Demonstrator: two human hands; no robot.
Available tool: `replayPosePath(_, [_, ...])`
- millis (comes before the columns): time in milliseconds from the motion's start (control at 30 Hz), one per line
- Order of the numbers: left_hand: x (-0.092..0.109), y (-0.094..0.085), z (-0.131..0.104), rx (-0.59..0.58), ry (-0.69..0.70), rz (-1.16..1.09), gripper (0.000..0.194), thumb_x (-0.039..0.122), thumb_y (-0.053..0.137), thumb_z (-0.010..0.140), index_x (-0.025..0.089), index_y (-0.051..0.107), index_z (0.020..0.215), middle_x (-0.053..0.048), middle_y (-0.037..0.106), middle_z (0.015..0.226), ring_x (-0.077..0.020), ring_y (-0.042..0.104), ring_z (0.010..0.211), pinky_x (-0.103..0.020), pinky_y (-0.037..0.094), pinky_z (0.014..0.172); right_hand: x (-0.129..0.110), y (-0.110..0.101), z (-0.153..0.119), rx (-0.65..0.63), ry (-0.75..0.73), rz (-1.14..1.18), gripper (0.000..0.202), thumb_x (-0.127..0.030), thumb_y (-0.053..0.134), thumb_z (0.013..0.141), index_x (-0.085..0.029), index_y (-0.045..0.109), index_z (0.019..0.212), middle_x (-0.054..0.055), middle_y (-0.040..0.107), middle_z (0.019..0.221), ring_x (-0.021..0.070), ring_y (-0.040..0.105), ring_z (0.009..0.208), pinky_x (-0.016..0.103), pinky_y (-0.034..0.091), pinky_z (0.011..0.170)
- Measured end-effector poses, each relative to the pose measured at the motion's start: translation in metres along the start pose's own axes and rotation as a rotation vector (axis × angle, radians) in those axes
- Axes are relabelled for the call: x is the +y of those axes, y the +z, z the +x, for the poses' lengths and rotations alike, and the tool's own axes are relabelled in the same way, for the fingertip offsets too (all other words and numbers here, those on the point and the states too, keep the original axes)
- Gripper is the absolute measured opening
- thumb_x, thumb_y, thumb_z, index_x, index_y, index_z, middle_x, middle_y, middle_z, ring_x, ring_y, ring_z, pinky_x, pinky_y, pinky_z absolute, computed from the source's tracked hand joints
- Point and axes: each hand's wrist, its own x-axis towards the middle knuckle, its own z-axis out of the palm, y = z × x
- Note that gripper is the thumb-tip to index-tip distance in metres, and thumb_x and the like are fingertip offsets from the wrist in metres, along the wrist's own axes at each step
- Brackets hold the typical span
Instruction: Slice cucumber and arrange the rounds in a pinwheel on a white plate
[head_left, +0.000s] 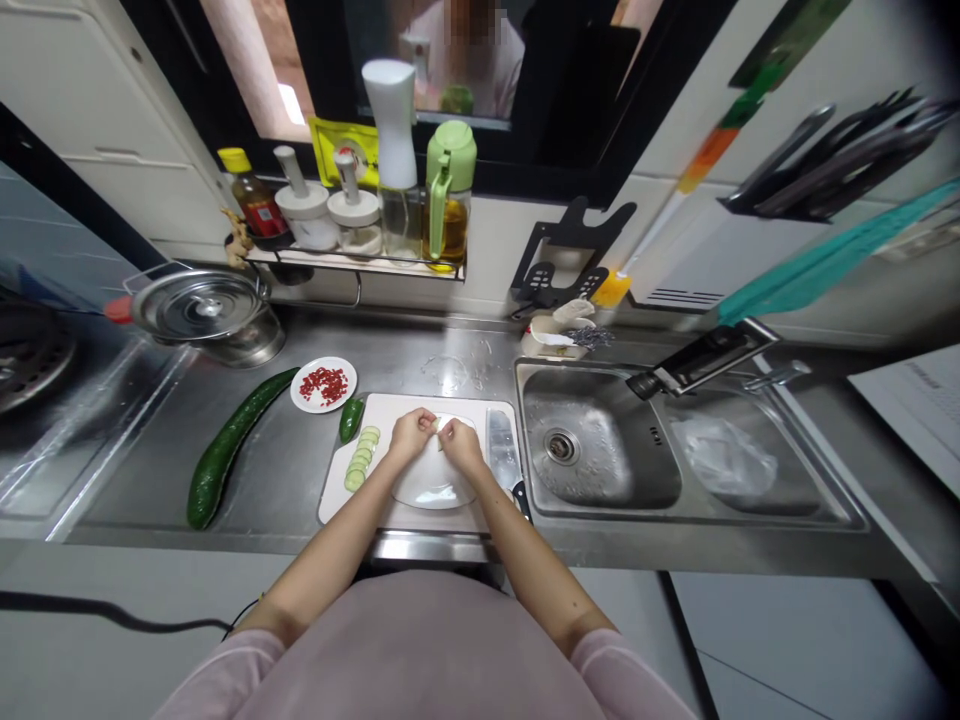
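Note:
My left hand [412, 433] and my right hand [460, 443] are close together over the far part of a white plate [436, 480]. Their fingers pinch a small pale green piece [439, 428], probably a cucumber slice, partly hidden by the fingertips. Under the plate is a white cutting board [334, 490]. Overlapping cucumber slices [361, 460] lie in a row on its left side, with a cut cucumber end [351, 420] by its upper left corner. A knife [502, 445] rests along the right side, its black handle pointing toward me.
Left of the board are a whole cucumber [236, 445], a small plate [300, 397] of chopped red pieces and a lidded steel pot [244, 340]. A sink [600, 450] with a faucet [697, 360] is at right. A condiment shelf [360, 264] hangs behind.

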Motion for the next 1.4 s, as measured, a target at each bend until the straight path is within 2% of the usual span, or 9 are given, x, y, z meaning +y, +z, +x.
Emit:
replayPosePath(167, [0.002,-0.001,0.001,0.026,0.066,0.063,0.020,0.012,0.059,0.071,0.019,0.068,0.087,-0.001,0.066,0.072,-0.0142,0.058,0.068,-0.024,0.043,0.067,-0.006,-0.001,0.001,-0.032,0.003,-0.105,0.017,-0.024,0.049,0.090,-0.016,0.062,0.097,0.007,0.068,0.088,0.0162,0.060,0.078,0.022,0.032,0.062])
replayPosePath(300, [0.007,-0.003,-0.001,0.017,0.106,0.228,0.028,0.013,0.059,0.074,0.020,0.066,0.100,-0.003,0.066,0.081,-0.0167,0.059,0.076,-0.026,0.043,0.072,-0.009,-0.004,0.001,-0.066,0.028,-0.160,0.017,-0.026,0.047,0.092,-0.016,0.059,0.101,0.009,0.068,0.090,0.0183,0.061,0.083,0.024,0.033,0.064])
replayPosePath(433, [0.009,-0.008,-0.007,0.020,0.131,0.366,0.023,0.022,0.060,0.081,0.022,0.065,0.103,-0.005,0.065,0.093,-0.0188,0.059,0.086,-0.028,0.042,0.077,-0.009,-0.004,-0.002,-0.079,0.012,-0.180,0.020,-0.028,0.045,0.094,-0.017,0.057,0.105,0.009,0.068,0.093,0.0195,0.062,0.086,0.025,0.035,0.066])
replayPosePath(633, [0.009,-0.010,-0.009,-0.006,0.183,0.488,0.018,0.025,0.058,0.085,0.023,0.066,0.100,-0.006,0.064,0.095,-0.0204,0.058,0.090,-0.029,0.040,0.076,-0.010,-0.003,-0.007,-0.106,0.025,-0.234,0.023,-0.030,0.041,0.095,-0.018,0.056,0.108,0.010,0.068,0.095,0.0211,0.063,0.088,0.026,0.037,0.068])
replayPosePath(833, [0.008,-0.010,-0.010,-0.006,0.222,0.518,0.022,0.026,0.054,0.088,0.024,0.067,0.106,-0.007,0.064,0.102,-0.0227,0.057,0.095,-0.033,0.039,0.081,-0.013,-0.004,-0.008,-0.105,0.036,-0.256,0.025,-0.032,0.039,0.096,-0.018,0.055,0.109,0.011,0.068,0.095,0.0225,0.064,0.090,0.028,0.039,0.070])
replayPosePath(933, [0.008,-0.011,-0.012,-0.037,0.284,0.545,0.023,0.027,0.054,0.088,0.025,0.067,0.107,-0.008,0.064,0.104,-0.0240,0.056,0.101,-0.035,0.037,0.087,-0.012,-0.003,-0.009,-0.095,0.026,-0.250,0.025,-0.031,0.038,0.096,-0.018,0.054,0.110,0.011,0.068,0.093,0.0230,0.064,0.090,0.028,0.039,0.070])
replayPosePath(1067, [0.008,-0.012,-0.013,-0.063,0.296,0.584,0.024,0.027,0.053,0.089,0.026,0.068,0.107,-0.009,0.063,0.104,-0.0247,0.055,0.102,-0.037,0.034,0.088,-0.012,-0.002,-0.011,-0.089,0.024,-0.245,0.025,-0.032,0.038,0.096,-0.018,0.054,0.110,0.010,0.068,0.093,0.0222,0.064,0.089,0.027,0.039,0.069])
replayPosePath(1400, [0.005,-0.009,-0.016,-0.012,0.294,0.588,0.026,0.029,0.050,0.091,0.025,0.066,0.110,-0.010,0.064,0.106,-0.0252,0.055,0.102,-0.038,0.031,0.088,-0.014,-0.001,-0.015,-0.099,0.038,-0.250,0.025,-0.031,0.037,0.096,-0.020,0.053,0.112,0.008,0.068,0.092,0.0210,0.063,0.087,0.027,0.037,0.067])
